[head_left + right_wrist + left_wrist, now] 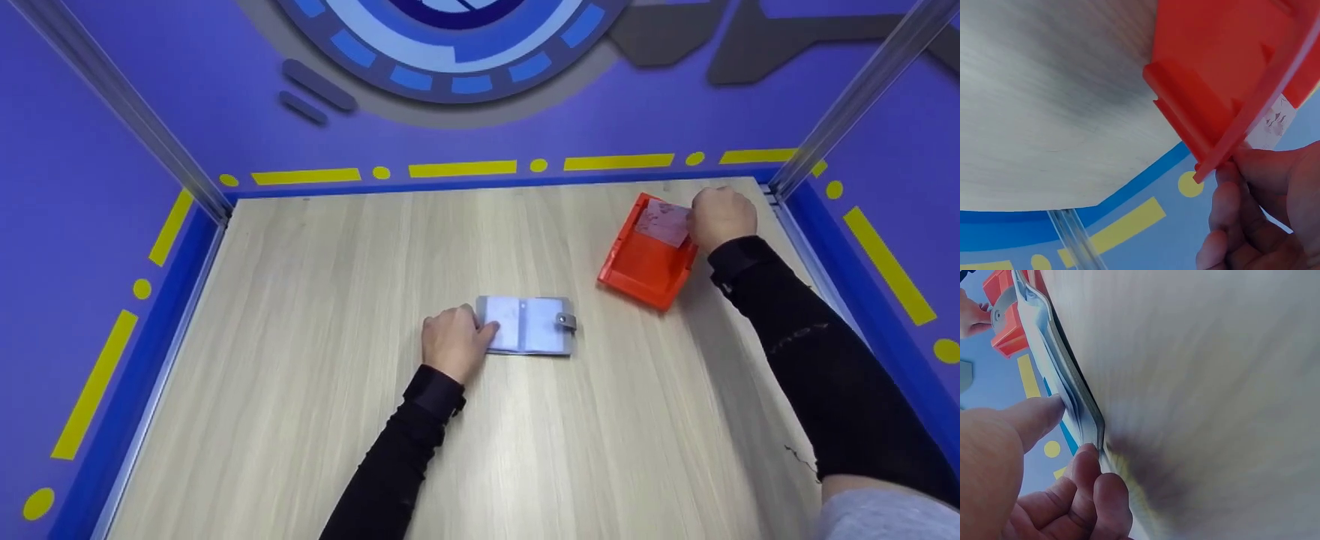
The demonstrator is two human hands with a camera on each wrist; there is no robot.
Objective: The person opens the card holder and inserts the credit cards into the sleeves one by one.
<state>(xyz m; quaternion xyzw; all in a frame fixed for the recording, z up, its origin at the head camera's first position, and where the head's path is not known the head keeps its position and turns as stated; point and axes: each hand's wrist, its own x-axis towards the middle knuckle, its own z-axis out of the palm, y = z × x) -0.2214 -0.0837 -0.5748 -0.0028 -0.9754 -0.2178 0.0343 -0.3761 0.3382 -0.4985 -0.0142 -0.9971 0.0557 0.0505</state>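
Observation:
An open card holder (543,327) with pale sleeve pages and a snap strap lies on the table. My left hand (454,342) is at its left edge. In the left wrist view, the thumb (1044,417) presses on the pages of the card holder (1067,371), while the fingertips meet its outer edge. At the right, my right hand (721,219) pinches a pinkish patterned card (664,222) over the far end of a red plastic bin (646,262). The right wrist view shows the card (1273,125) partly hidden behind the bin's rim, close to the thumb.
The wood-grain table (330,300) is bounded by a blue back wall (465,142) and side walls with yellow markings. A metal post (847,97) rises at the back right corner, near the right hand.

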